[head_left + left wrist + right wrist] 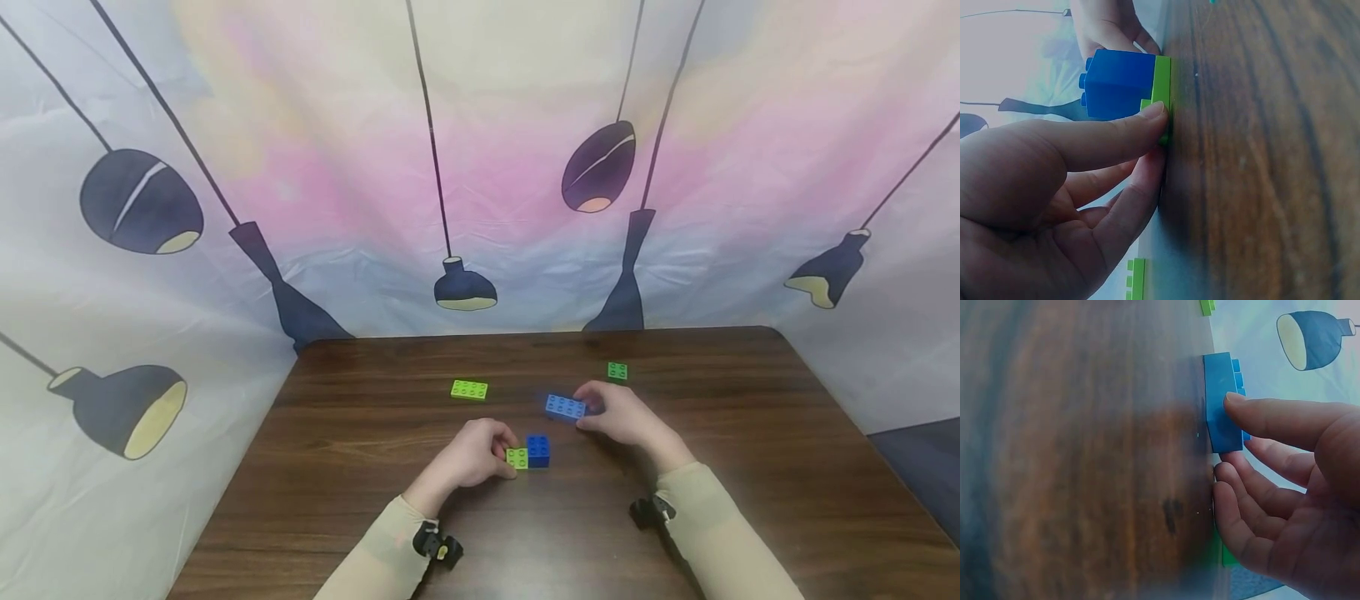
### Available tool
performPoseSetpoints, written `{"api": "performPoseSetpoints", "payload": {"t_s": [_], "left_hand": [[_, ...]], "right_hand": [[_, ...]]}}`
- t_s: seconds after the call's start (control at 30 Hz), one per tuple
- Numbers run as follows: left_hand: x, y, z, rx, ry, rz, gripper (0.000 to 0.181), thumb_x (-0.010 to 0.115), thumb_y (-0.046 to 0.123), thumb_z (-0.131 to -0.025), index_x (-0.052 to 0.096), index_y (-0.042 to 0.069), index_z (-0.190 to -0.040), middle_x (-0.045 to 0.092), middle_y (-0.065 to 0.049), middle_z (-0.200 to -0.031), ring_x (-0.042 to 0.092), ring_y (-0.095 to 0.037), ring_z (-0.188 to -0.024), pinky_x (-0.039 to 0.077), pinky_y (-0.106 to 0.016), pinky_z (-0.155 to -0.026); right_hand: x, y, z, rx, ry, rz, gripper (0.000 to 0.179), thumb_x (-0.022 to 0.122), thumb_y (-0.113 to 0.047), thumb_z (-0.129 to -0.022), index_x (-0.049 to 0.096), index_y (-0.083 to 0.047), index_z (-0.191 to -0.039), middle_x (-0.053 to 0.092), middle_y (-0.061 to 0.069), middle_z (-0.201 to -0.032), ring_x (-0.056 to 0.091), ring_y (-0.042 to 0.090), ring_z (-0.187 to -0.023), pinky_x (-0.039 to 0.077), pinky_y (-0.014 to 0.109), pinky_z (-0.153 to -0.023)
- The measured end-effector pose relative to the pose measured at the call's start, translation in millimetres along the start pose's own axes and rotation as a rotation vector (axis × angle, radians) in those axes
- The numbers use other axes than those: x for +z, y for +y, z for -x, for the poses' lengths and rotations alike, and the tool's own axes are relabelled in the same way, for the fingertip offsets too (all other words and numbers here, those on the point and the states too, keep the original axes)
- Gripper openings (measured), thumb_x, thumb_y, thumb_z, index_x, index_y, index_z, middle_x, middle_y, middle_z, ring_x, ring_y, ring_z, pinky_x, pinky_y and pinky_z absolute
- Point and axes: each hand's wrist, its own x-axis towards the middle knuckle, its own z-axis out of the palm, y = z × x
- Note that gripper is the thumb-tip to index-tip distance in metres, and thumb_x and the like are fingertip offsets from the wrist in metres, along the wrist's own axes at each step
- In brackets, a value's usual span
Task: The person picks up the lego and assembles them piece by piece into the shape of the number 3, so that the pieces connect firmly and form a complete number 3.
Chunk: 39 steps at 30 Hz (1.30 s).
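Note:
Near the table's middle, my left hand [474,454] pinches the left end of a thin lime-green toy building brick [517,458] between thumb and fingers. A taller dark blue brick [537,450] stands on the right part of that lime piece, studs up; the left wrist view shows the blue brick [1121,84] from the side. Farther back and to the right, my right hand [622,415] grips the right end of a lighter blue, longer brick [565,407]. In the right wrist view the thumb lies along the side of this blue brick [1217,375], low at the tabletop.
Another lime-green brick [468,390] lies farther back on the left. A small green brick [617,371] lies behind my right hand. The dark wooden table [337,500] ends at a cloth backdrop [510,167] printed with hanging lamps.

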Motion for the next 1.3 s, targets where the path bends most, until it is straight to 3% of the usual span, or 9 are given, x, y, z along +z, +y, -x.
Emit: {"api": "performPoseSetpoints", "payload": {"t_s": [1.3], "left_hand": [[-0.7,-1.4,-0.7,0.001,-0.003,0.009,0.031,0.094,-0.001,-0.076,0.075,0.004,-0.099,0.064,-0.001,-0.079,0.057,-0.010,-0.074,0.049,-0.028,-0.070]], "right_hand": [[-0.5,2.5,-0.3,0.025,-0.022,-0.012,0.034,0.084,-0.014,-0.092,0.072,-0.011,-0.124,0.073,0.008,-0.118,0.067,0.031,-0.113,0.053,0.057,-0.099]]}}
